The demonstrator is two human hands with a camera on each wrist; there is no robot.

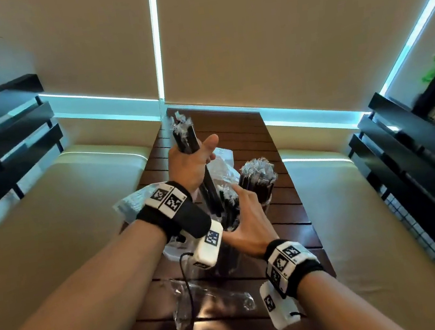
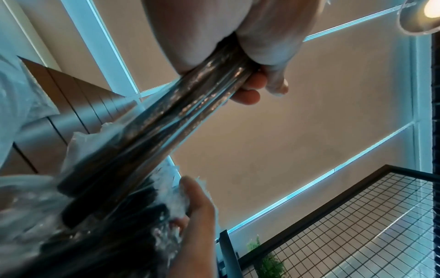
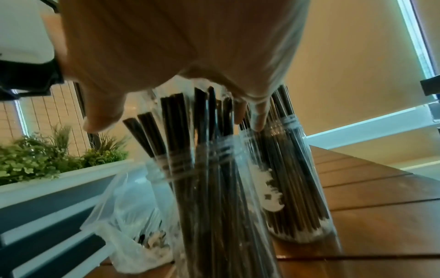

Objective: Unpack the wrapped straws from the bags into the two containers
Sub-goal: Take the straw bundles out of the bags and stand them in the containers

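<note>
The left hand (image 1: 193, 165) grips a raised bundle of wrapped straws (image 1: 185, 135); the right hand (image 1: 248, 223), fingers spread loose, rests on the straws in the near container (image 3: 226, 206).

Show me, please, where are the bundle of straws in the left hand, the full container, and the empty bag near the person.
bundle of straws (image 1: 185, 135), head view, upper shaft above the hand.
full container (image 1: 258, 184), head view, straw-filled upper part.
empty bag (image 1: 215, 299), head view, crumpled middle.
</note>
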